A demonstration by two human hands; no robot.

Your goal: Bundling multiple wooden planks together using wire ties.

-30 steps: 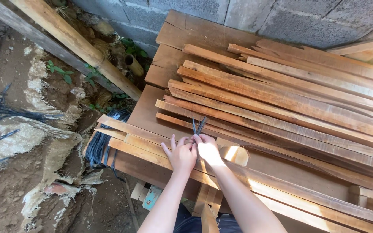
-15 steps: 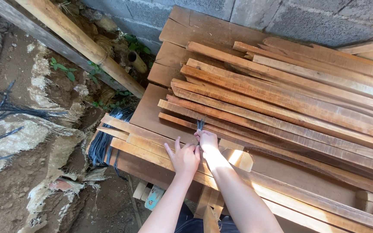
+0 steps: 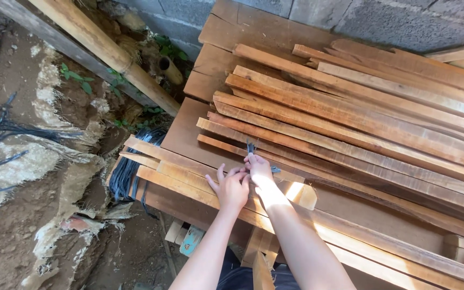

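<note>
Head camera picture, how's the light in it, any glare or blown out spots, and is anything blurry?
Head view: a patch of direct sun overexposes the right hand and forearm and a bright spot on the wooden slats beside it; the left hand sits in softer shade. The dirt ground at left is evenly lit. Focus is sharp overall; the thin dark strips in the right hand's fingers are too small to make out.

Reddish-brown wood slats; grey block wall; black cables.
</note>
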